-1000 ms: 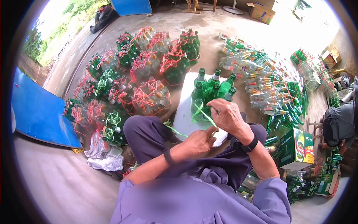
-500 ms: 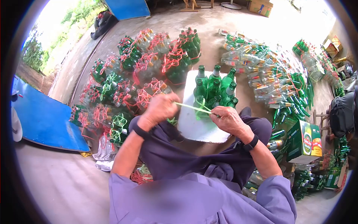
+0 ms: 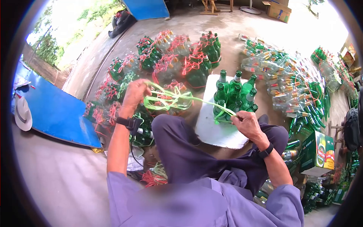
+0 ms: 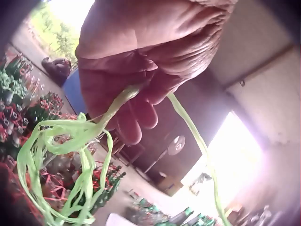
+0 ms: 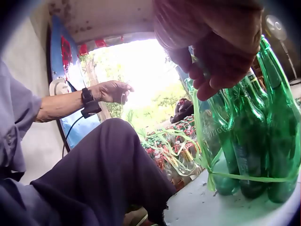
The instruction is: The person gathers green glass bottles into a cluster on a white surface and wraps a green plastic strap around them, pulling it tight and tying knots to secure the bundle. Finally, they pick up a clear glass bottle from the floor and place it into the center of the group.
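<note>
A cluster of green glass bottles [image 3: 235,90] stands upright on a white board [image 3: 211,133] before the person's knees. Light-green plastic string [image 5: 254,178] runs round the lower part of the bottles, with a crossing at the near side. Out to the left, the left hand [image 3: 135,92] pinches the string; a tangle of loose loops [image 4: 61,146] hangs beside its fingers. A single strand [image 3: 206,101] stretches from there towards the bottles. At the bottles' near side, the right hand [image 3: 247,123] grips the string with curled fingers, its fingertips partly hidden in the head view.
Bundles of bottles tied with red string [image 3: 166,66] stand on the floor to the left. Many loose bottles [image 3: 280,79] lie piled at the right, near a green beer carton [image 3: 317,153]. A blue panel [image 3: 56,108] with a hat [image 3: 23,113] is at far left.
The hands were close together in front of the bottles; the left has swung far out left, drawing the string across with its loops. The right hand stays by the bottles, still gripping string.
</note>
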Tool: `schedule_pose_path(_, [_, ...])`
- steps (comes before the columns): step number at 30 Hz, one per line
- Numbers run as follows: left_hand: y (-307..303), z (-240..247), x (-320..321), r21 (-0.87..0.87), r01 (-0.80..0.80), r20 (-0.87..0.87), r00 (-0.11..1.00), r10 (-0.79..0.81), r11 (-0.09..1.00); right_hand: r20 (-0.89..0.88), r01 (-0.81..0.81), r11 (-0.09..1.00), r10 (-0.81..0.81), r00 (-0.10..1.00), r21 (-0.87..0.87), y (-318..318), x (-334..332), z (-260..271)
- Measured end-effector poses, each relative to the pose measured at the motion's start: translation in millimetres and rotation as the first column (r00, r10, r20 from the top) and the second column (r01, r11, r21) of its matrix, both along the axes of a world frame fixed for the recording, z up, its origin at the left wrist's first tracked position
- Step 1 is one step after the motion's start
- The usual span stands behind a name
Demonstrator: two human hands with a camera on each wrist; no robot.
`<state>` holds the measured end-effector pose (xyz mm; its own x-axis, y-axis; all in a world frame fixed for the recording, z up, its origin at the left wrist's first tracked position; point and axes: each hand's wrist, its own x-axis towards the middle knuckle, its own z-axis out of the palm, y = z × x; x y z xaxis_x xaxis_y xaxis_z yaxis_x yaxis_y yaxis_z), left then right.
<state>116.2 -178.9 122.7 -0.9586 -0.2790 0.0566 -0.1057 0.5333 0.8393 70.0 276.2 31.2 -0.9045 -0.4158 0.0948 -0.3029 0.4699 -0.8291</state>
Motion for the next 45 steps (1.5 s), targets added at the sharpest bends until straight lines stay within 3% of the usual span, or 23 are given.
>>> schedule_pose_path(1, [17.8,17.1,1.0,0.2,-0.087,-0.036,0.995,0.096,0.976,0.025,-0.003,1.0,0.003,1.0,-0.001,1.0,-0.5,-1.1])
schedule_pose_path(2, [34.6,36.4,4.6,0.351,-0.075,-0.111,0.986,0.121,0.934,0.026,-0.006,1.0,0.006,1.0,-0.002,-0.1,0.3,-0.6])
schedule_pose_path(4, [37.5,41.8,-4.2,0.416,-0.011,-0.107,0.992,0.061,0.909,0.118,0.012,0.996,-0.002,0.993,-0.086,0.8,0.6,3.0])
schedule_pose_path(5, [31.2,39.7,-11.0,0.418,-0.011,-0.114,0.991,0.064,0.908,0.128,-0.004,0.999,0.01,0.992,-0.041,2.9,-1.6,3.5])
schedule_pose_path(6, [26.5,38.3,-18.0,0.239,0.027,-0.043,0.999,-0.017,0.971,0.119,-0.008,0.999,0.013,0.993,-0.042,2.2,-1.6,3.0])
schedule_pose_path(7, [21.6,36.8,-21.6,0.055,0.081,0.046,0.995,-0.083,0.995,0.184,0.036,0.988,-0.007,0.983,-0.152,1.5,-0.1,1.1])
schedule_pose_path(8, [17.1,34.1,-22.7,0.052,0.081,0.043,0.996,-0.084,0.995,0.252,0.088,0.963,-0.022,0.967,-0.256,1.9,0.8,0.1])
schedule_pose_path(10, [23.4,36.2,-26.4,0.286,0.054,-0.083,0.996,-0.031,0.957,0.288,0.1,0.966,-0.029,0.957,-0.236,6.4,0.8,2.0])
schedule_pose_path(11, [26.5,36.8,-26.8,0.323,0.05,-0.063,0.998,-0.031,0.945,0.334,0.123,0.951,-0.022,0.942,-0.284,8.1,1.1,0.4])
schedule_pose_path(14, [39.9,39.9,-28.3,0.195,0.07,0.127,0.987,-0.096,0.978,0.405,0.178,0.919,-0.021,0.914,-0.353,12.1,2.2,-1.1])
schedule_pose_path(15, [46.4,35.8,-33.3,0.125,0.092,0.121,0.987,-0.107,0.988,0.431,0.201,0.902,-0.019,0.902,-0.381,13.1,2.6,-0.9])
schedule_pose_path(18, [75.0,26.3,-45.9,0.182,0.124,0.117,0.982,-0.147,0.975,0.445,0.262,0.841,-0.028,0.895,-0.473,16.1,3.5,-5.8])
schedule_pose_path(20, [89.1,12.1,-65.0,0.04,0.206,0.109,0.972,-0.209,0.978,0.468,0.316,0.802,-0.053,0.882,-0.506,19.7,4.6,-7.7])
schedule_pose_path(24, [135.4,-2.6,-104.9,0.202,0.282,0.131,0.941,-0.311,0.938,0.535,0.443,0.702,-0.104,0.838,-0.557,34.5,7.7,-19.0])
schedule_pose_path(28, [176.8,-15.6,-152.4,0.093,0.377,0.051,0.922,-0.383,0.921,0.547,0.478,0.66,-0.121,0.829,-0.579,47.8,6.9,-25.3])
schedule_pose_path(32, [204.9,-34.3,-194.2,-0.045,0.477,-0.036,0.878,-0.478,0.878,0.555,0.557,0.547,-0.189,0.81,-0.625,49.6,3.6,-32.1])
schedule_pose_path(34, [220.7,-34.6,-206.7,-0.262,0.429,0.017,0.897,-0.441,0.864,0.573,0.585,0.52,-0.205,0.793,-0.623,51.5,-0.3,-36.3])
schedule_pose_path(38, [239.5,-49.3,-238.1,-0.422,0.434,0.124,0.897,-0.424,0.796,0.634,0.609,0.525,-0.161,0.757,-0.594,54.1,-6.1,-43.9])
schedule_pose_path(45, [245.0,-82.6,-280.8,-0.438,0.568,0.284,0.823,-0.493,0.697,0.766,0.741,0.344,-0.087,0.637,-0.577,51.8,-14.7,-52.9])
